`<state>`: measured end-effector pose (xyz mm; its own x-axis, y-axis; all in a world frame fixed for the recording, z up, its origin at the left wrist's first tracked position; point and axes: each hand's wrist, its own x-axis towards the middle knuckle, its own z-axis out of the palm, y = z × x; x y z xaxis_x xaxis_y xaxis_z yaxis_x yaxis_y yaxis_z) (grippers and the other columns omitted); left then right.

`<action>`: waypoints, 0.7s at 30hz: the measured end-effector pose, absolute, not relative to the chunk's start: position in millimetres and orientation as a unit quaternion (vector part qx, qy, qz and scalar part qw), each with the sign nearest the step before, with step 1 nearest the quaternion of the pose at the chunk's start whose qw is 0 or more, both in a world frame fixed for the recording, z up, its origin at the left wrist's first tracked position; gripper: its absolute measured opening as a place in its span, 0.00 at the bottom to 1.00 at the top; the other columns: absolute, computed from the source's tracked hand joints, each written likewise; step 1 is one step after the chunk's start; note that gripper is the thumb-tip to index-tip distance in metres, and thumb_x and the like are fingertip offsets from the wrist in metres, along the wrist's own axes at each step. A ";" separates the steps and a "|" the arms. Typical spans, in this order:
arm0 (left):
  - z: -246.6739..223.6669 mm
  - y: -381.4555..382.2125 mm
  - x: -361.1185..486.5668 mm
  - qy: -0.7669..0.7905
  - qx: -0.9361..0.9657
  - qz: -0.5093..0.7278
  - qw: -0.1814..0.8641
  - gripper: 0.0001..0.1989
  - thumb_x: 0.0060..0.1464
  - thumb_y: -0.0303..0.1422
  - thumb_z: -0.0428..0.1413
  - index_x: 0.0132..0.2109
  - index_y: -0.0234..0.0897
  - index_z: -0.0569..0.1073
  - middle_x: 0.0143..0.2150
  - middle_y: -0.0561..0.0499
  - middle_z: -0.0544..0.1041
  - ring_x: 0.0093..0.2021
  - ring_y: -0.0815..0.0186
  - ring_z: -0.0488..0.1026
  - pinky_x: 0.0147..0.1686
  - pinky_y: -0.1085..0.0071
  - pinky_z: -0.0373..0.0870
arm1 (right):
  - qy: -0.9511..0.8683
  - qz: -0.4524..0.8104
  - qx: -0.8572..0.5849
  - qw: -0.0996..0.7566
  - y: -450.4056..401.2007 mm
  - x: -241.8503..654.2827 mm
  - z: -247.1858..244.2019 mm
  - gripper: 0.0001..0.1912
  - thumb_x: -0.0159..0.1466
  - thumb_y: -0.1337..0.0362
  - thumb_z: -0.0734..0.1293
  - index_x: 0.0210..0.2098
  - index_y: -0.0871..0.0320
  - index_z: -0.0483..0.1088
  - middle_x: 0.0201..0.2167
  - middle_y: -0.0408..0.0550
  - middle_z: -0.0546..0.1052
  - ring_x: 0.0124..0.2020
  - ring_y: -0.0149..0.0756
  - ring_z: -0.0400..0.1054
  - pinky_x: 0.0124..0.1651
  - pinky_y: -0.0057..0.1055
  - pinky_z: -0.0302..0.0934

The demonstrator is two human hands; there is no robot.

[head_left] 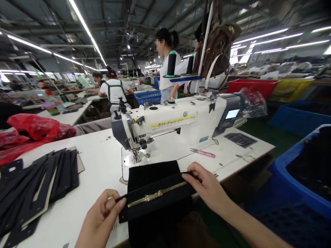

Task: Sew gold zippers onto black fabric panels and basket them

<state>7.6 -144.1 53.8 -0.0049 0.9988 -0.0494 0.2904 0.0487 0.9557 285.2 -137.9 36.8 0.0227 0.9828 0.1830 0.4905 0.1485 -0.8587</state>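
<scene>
A black fabric piece with a gold zipper point(155, 195) is stretched between my two hands at the table's front edge. My left hand point(104, 213) pinches its left end between thumb and fingers. At its right end, my right hand point(203, 181) grips the upper edge in the same way. Black cloth point(152, 171) lies behind the zipper strip, and more dark cloth hangs below it over the edge. Just beyond stands a white sewing machine point(168, 120), its needle area behind the cloth.
Black panels point(51, 179) are piled at the left, near red plastic point(38, 129). Pink-handled snips point(204, 153) lie right of centre. A blue crate point(297, 165) stands at the right. A standing person point(168, 67) and a seated person point(113, 89) are beyond the machine.
</scene>
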 end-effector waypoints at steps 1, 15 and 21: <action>58.0 -148.2 6.6 0.581 0.539 0.427 0.435 0.20 0.46 0.51 0.57 0.31 0.41 0.62 0.18 0.61 0.68 0.23 0.69 0.66 0.25 0.77 0.59 | -0.638 0.288 -0.572 0.428 -139.8 282.4 37.6 0.11 0.63 0.56 0.59 0.28 0.55 0.58 0.21 0.37 0.62 0.24 0.31 0.59 0.27 0.27 0.52; 81.1 -202.9 -45.3 0.560 0.484 0.517 0.430 0.21 0.43 0.49 0.61 0.36 0.39 0.66 0.19 0.58 0.72 0.23 0.69 0.68 0.27 0.77 0.63 | -0.707 0.183 -0.476 0.490 -159.0 231.0 55.1 0.09 0.64 0.57 0.60 0.31 0.54 0.63 0.26 0.41 0.70 0.26 0.31 0.66 0.30 0.26 0.59; 87.5 -234.1 -71.2 0.554 0.418 0.588 0.415 0.21 0.43 0.45 0.63 0.41 0.39 0.70 0.20 0.59 0.71 0.22 0.70 0.69 0.27 0.78 0.64 | -0.721 0.167 -0.434 0.514 -158.8 187.2 72.1 0.09 0.62 0.56 0.61 0.30 0.53 0.64 0.24 0.40 0.71 0.24 0.31 0.67 0.27 0.23 0.62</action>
